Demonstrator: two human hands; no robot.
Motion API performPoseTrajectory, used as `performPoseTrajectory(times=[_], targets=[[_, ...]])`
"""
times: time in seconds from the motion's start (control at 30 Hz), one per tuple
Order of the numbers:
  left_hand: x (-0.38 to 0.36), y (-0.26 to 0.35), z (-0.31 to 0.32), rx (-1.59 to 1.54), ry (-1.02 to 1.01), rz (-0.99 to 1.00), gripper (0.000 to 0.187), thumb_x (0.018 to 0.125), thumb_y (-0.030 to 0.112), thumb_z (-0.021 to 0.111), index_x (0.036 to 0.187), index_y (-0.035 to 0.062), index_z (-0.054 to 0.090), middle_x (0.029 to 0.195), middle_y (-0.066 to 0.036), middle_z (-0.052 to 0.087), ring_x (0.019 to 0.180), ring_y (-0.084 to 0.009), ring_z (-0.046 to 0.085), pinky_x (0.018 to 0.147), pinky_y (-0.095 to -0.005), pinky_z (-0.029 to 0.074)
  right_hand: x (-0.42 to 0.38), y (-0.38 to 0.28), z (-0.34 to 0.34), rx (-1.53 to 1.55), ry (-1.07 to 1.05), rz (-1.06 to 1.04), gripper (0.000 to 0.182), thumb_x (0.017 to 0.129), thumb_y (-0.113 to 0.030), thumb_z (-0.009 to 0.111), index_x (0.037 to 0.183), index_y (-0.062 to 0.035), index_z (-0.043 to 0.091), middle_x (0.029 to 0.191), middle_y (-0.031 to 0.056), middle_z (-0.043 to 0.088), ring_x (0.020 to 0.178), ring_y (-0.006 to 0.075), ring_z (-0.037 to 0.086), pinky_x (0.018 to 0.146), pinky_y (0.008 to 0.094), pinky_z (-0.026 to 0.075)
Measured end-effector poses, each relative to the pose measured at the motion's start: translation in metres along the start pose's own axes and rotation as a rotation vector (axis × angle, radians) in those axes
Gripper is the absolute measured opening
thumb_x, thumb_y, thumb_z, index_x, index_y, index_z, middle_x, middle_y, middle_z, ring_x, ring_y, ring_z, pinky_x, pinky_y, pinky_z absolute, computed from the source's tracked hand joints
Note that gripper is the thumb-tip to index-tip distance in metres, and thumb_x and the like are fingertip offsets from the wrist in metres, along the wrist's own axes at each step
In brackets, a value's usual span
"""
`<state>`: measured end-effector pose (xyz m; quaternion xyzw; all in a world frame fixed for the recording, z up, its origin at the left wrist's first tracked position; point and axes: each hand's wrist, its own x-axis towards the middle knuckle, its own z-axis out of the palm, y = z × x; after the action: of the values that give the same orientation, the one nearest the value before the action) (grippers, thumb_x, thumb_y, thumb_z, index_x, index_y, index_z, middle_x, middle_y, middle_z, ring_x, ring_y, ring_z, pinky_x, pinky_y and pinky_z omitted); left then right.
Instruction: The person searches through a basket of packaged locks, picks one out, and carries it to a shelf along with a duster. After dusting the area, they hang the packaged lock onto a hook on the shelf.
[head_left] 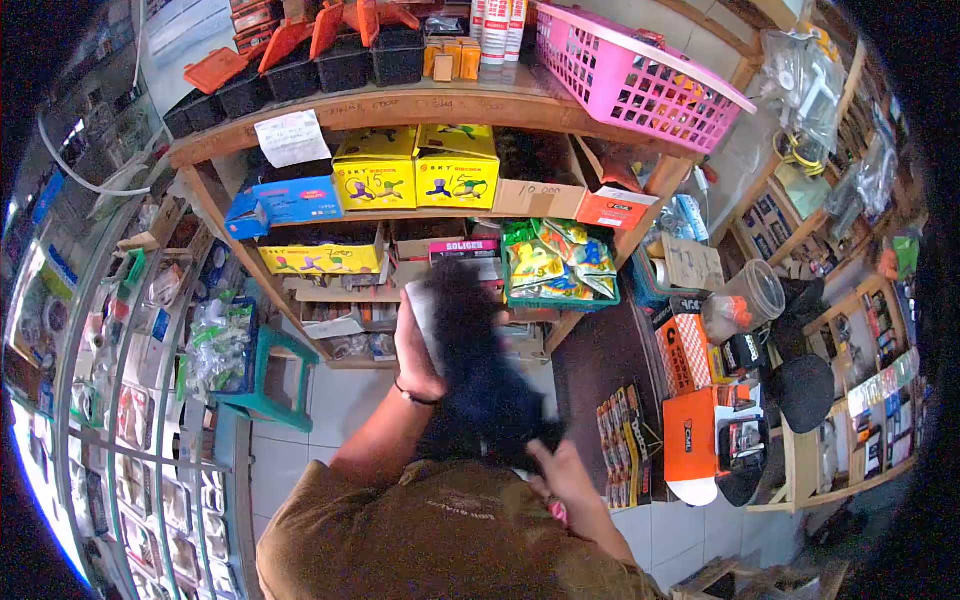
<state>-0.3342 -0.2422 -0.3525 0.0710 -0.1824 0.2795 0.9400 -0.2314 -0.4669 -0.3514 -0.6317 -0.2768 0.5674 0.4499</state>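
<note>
A dark, blurred bundle that looks like cloth (485, 350) hangs in front of my body. My left hand (418, 350) is at its upper left side, with a pale flat thing (424, 312) between the palm and the bundle. Lower right, my right hand (560, 470) has its fingers closed at the bundle's bottom corner. The bundle hides part of my left hand's fingers. A small pink thing (557, 511) shows near my right wrist.
Ahead is a wooden shelf (430, 108) with yellow boxes (455, 168), a pink basket (640, 75) and a basket of packets (560, 265). A green stool (275, 380) stands left; orange boxes (690, 435) are at the right. Glass-fronted shelves line the left.
</note>
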Motion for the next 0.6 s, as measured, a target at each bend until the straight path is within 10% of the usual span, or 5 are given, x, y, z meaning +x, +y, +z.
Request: performPoseTrajectory(times=[0.1,0.17,0.4,0.5,0.6], targets=[[-0.001,-0.007,0.003,-0.165,0.074,0.075,0.060,0.082,0.054,0.033,0.124,0.0105,0.037,0.124,-0.013,0.043,0.109,-0.0370,0.042,0.087,-0.0582,0.033,-0.006,0.005,0.015,-0.054,0.198,0.042,0.028,0.088,-0.027,0.045,0.079,-0.0018,0.052,0.044,0.0014,0.042,0.032,0.0095,0.036,0.031,0.0234,0.027],[0.002,-0.011,0.004,0.246,0.040,-0.089,0.060,0.084,0.055,0.029,0.122,0.0101,0.040,0.119,-0.011,0.048,0.106,-0.0279,0.048,0.089,-0.0439,0.038,-0.015,0.000,0.017,-0.510,-0.001,0.026,0.028,0.088,-0.027,0.046,0.077,-0.0029,0.054,0.046,0.0017,0.045,0.032,0.0090,0.037,0.031,0.0238,0.028],[0.000,-0.019,0.002,0.014,0.023,-0.049,0.056,0.085,0.051,0.029,0.119,0.0085,0.042,0.118,-0.012,0.048,0.103,-0.0311,0.049,0.090,-0.0500,0.035,-0.017,0.016,0.017,-0.025,0.166,0.117,0.027,0.088,-0.025,0.047,0.077,-0.0022,0.056,0.053,0.0024,0.052,0.033,0.0088,0.038,0.032,0.0238,0.029],[0.005,-0.023,0.014,0.238,0.034,-0.117,0.055,0.086,0.050,0.027,0.118,0.0092,0.043,0.116,-0.011,0.050,0.102,-0.0240,0.051,0.092,-0.0381,0.037,-0.008,0.032,0.012,-0.167,0.047,-0.547,0.027,0.088,-0.025,0.046,0.078,-0.0021,0.056,0.053,0.0046,0.053,0.034,0.0100,0.041,0.032,0.0242,0.030],[0.001,-0.018,0.006,0.113,0.169,0.035,0.057,0.084,0.052,0.031,0.120,0.0102,0.042,0.117,-0.012,0.049,0.106,-0.0245,0.049,0.093,-0.0472,0.034,-0.006,0.037,-0.009,0.078,0.182,-0.018,0.027,0.087,-0.026,0.048,0.078,-0.0019,0.055,0.053,0.0069,0.052,0.037,0.0101,0.042,0.034,0.0252,0.031]])
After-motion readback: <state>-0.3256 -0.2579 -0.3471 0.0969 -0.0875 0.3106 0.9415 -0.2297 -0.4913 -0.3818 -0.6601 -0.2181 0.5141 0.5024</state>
